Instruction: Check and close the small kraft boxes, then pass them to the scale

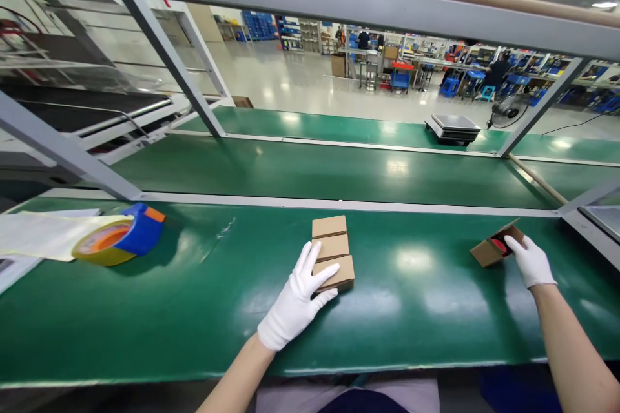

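Note:
Three small brown cardboard boxes stand in a row, one behind another, on the green work surface. My left hand, in a white glove, rests on the nearer boxes with its fingers spread. Off to the right, my gloved right hand grips another cardboard box by its right side. That box is tilted and its flap is open. Something red shows inside it; its kind I cannot make out.
A tape dispenser with yellow tape lies at the left beside white papers. Metal frame posts rise around the bench. Beyond the green belt are a weighing scale and a fan. People work far back.

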`<state>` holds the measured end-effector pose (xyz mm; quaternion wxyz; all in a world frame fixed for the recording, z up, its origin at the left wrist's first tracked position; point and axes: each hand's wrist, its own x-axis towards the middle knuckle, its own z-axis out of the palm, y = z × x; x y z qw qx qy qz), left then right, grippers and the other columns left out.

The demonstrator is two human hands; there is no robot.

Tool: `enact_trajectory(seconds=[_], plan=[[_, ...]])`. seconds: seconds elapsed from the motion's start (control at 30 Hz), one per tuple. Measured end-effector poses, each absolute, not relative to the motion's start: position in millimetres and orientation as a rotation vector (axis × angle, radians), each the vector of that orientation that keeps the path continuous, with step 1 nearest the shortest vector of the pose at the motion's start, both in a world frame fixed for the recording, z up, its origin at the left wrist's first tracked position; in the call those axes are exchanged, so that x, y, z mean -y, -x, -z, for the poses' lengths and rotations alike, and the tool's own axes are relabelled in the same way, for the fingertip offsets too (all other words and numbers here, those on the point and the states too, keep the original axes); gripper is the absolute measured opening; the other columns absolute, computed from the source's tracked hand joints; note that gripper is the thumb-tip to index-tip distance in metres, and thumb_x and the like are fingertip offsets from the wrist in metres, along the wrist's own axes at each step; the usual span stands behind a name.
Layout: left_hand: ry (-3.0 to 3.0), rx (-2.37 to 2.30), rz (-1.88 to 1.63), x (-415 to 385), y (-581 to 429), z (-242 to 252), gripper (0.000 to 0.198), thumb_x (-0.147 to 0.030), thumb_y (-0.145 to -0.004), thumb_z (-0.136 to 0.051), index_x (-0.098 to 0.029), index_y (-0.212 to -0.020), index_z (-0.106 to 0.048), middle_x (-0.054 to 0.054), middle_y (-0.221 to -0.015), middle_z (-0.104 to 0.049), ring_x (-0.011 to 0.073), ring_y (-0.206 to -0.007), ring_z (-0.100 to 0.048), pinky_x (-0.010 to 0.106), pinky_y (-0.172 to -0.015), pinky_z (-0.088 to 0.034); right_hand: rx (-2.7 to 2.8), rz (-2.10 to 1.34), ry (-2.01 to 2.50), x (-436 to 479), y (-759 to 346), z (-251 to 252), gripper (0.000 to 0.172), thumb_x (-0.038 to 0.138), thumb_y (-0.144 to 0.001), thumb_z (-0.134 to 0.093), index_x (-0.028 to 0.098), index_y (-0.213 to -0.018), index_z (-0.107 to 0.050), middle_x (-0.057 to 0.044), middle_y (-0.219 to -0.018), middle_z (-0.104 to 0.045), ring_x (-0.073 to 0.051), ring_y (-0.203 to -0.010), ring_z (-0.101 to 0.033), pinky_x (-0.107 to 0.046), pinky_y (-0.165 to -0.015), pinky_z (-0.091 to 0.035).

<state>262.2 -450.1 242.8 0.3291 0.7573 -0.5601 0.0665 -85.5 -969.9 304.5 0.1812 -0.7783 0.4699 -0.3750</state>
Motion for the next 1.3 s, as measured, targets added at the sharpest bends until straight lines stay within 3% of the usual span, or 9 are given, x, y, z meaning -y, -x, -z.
enact_trajectory(seconds=[0.13,0.33,0.47,0.57,0.67,0.77,1.0,1.13,1.3], plan=[[-2.028,1.462,-0.252,466,-278,-237,0.045,-0.031,-0.098,-0.065,-0.024,-0.142,-0.060,0.017,-0.173,-0.018,0.0418,-0.159,-0.018,0.062,-0.116,-0.046,-1.328,0.787,2.091,926,68,-300,0.043,0.057,-0.074,-0.066,0.016,-0.086,-0.074,-0.016,-0.087,-0.076,-0.030,-0.078,-0.069,-0.040,-0.067,-0.052],[-2.058,1.305,-0.585,484,-265,-258,0.030,-0.028,-0.093,-0.070,-0.021,-0.122,-0.074,0.019,-0.149,-0.056,0.0441,-0.143,-0.048,0.065,-0.109,-0.048,-1.008,0.525,2.153,795,14,-289,0.035,0.053,-0.093,-0.055,0.021,-0.086,-0.067,-0.005,-0.086,-0.073,-0.023,-0.081,-0.065,-0.034,-0.075,-0.050],[-1.853,1.079,0.154,497,-192,-272,0.050,-0.034,-0.101,-0.057,-0.024,-0.150,-0.055,0.012,-0.135,-0.069,0.0225,-0.097,-0.073,0.043,-0.095,-0.060,-0.874,0.519,2.123,705,-30,-286,0.028,0.041,-0.101,-0.047,0.021,-0.093,-0.065,-0.007,-0.095,-0.071,-0.024,-0.089,-0.065,-0.036,-0.083,-0.049],[-1.710,0.729,0.665,508,-159,-273,0.070,-0.047,-0.101,-0.056,-0.021,-0.162,-0.034,0.013,-0.146,-0.062,0.0200,-0.101,-0.072,0.038,-0.096,-0.060,-0.721,0.473,1.984,672,-43,-291,0.027,0.039,-0.101,-0.052,0.021,-0.114,-0.068,-0.008,-0.108,-0.070,-0.024,-0.101,-0.065,-0.037,-0.093,-0.049],[-1.748,0.566,0.680,513,-161,-274,0.079,-0.050,-0.092,-0.068,-0.023,-0.160,-0.037,0.010,-0.145,-0.062,0.0242,-0.130,-0.062,0.041,-0.114,-0.049,-0.449,0.202,1.691,673,-44,-296,0.047,0.052,-0.106,-0.042,0.017,-0.130,-0.063,-0.003,-0.083,-0.066,-0.019,-0.074,-0.060,-0.033,-0.076,-0.051],[-1.794,0.621,0.659,514,-172,-272,0.076,-0.044,-0.091,-0.070,-0.025,-0.158,-0.039,0.008,-0.136,-0.068,0.0256,-0.126,-0.065,0.045,-0.112,-0.050,-0.378,0.040,1.568,682,-49,-299,0.048,0.054,-0.106,-0.043,0.015,-0.121,-0.066,0.001,-0.069,-0.059,-0.014,-0.059,-0.051,-0.029,-0.063,-0.049],[-1.494,0.856,0.284,505,-180,-241,0.029,-0.025,-0.102,-0.054,-0.027,-0.127,-0.069,0.006,-0.132,-0.071,0.0219,-0.121,-0.068,0.043,-0.106,-0.056,-0.306,0.494,2.045,677,-62,-288,0.020,0.020,-0.091,-0.062,0.022,-0.108,-0.071,-0.007,-0.109,-0.074,-0.024,-0.098,-0.071,-0.040,-0.090,-0.060],[-1.579,1.274,0.150,482,-191,-245,0.036,-0.025,-0.106,-0.043,-0.028,-0.133,-0.066,0.010,-0.154,-0.053,0.0258,-0.134,-0.057,0.050,-0.107,-0.053,0.168,0.555,2.376,692,-44,-294,0.046,0.009,-0.100,-0.040,0.025,-0.139,-0.060,-0.010,-0.141,-0.064,-0.023,-0.116,-0.066,-0.045,-0.097,-0.059],[-1.648,1.482,-0.034,477,-189,-250,0.055,-0.030,-0.096,-0.070,-0.026,-0.148,-0.050,0.016,-0.162,-0.038,0.0309,-0.147,-0.042,0.057,-0.114,-0.047,0.352,0.519,2.600,698,-36,-297,0.056,0.035,-0.108,-0.049,0.017,-0.160,-0.034,-0.020,-0.155,-0.049,-0.034,-0.146,-0.042,-0.060,-0.113,-0.046]])
